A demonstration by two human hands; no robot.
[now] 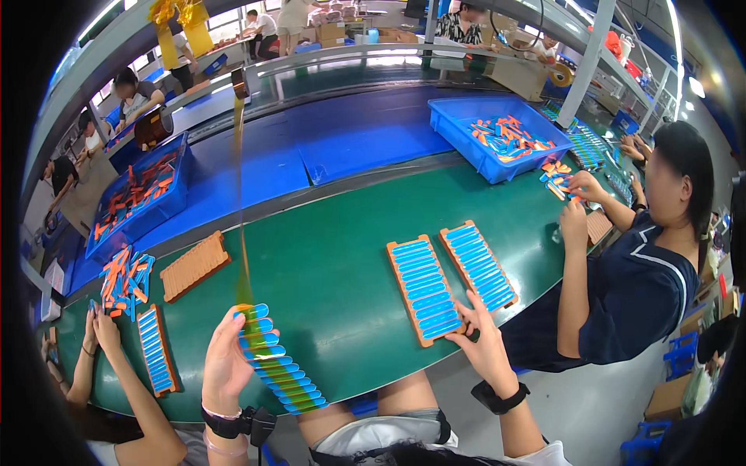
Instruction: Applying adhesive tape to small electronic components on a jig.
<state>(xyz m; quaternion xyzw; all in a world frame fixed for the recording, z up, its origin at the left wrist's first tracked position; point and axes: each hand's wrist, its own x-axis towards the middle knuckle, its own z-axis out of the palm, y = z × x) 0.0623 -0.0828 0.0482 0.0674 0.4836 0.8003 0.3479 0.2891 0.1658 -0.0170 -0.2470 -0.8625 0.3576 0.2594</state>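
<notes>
My left hand [226, 356] grips the upper end of a row of blue rounded strips [291, 380] at the near edge of the green table. Translucent yellow tape [242, 268] runs down to this row from above and lies along it. My right hand [483, 339] has its thumb and fingers closed on the near end of a brown grooved tray [391, 255] filled with blue strips. Just right of it, a second brown tray [511, 298] holds more blue strips. Both trays lie flat on the table.
A brown grooved tray [194, 266] without strips lies left, near a loose orange-and-blue pile [128, 283]. Blue bins [491, 165] of such pieces stand left and right. Co-workers' hands [97, 326] work at left; a person [629, 264] sits right. A metal rail [272, 66] crosses overhead.
</notes>
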